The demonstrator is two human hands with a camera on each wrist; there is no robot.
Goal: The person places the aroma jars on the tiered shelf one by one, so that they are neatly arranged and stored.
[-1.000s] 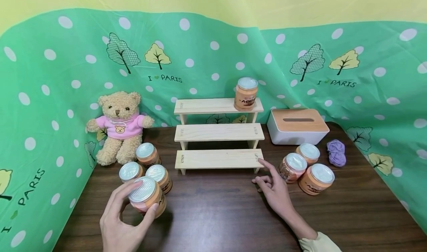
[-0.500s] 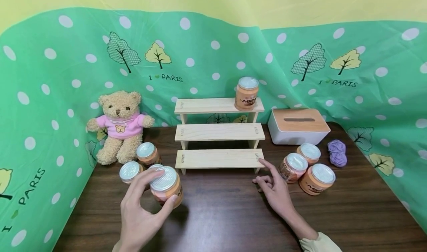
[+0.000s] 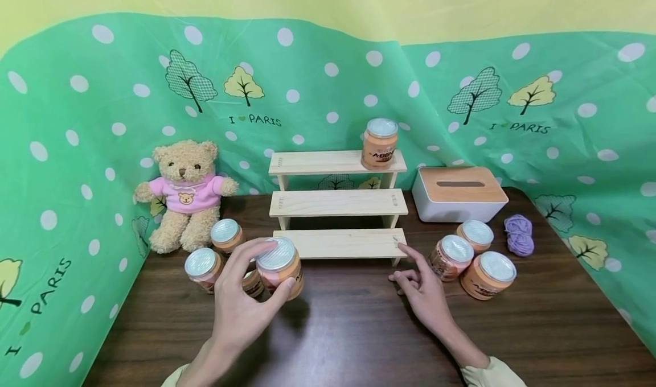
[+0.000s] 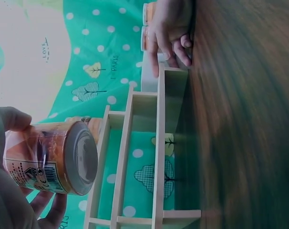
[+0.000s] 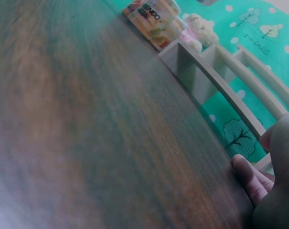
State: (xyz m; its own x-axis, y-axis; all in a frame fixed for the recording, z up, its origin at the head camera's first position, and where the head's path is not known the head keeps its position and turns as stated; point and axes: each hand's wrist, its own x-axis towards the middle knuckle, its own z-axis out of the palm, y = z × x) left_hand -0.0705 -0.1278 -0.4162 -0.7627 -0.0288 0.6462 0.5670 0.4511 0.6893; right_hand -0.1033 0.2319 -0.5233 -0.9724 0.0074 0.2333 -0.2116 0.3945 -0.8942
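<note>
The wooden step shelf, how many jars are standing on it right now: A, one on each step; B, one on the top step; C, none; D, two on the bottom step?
B: a single orange jar stands at the right end of the top step of the wooden step shelf; the middle and bottom steps are bare, and the jar in the left hand is off the shelf.

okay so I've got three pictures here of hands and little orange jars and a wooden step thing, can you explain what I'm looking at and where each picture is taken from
A person works with bare hands at a dark wooden table. The wide picture comes from a camera on their head; the other two come from cameras on each wrist, so they look tilted. The left hand holds up a small orange jar with a silver lid. The right hand rests on the table, one finger touching the lowest step of the pale wooden three-step rack. More orange jars, a teddy bear in a pink top, a white tissue box and purple yarn stand around.
</note>
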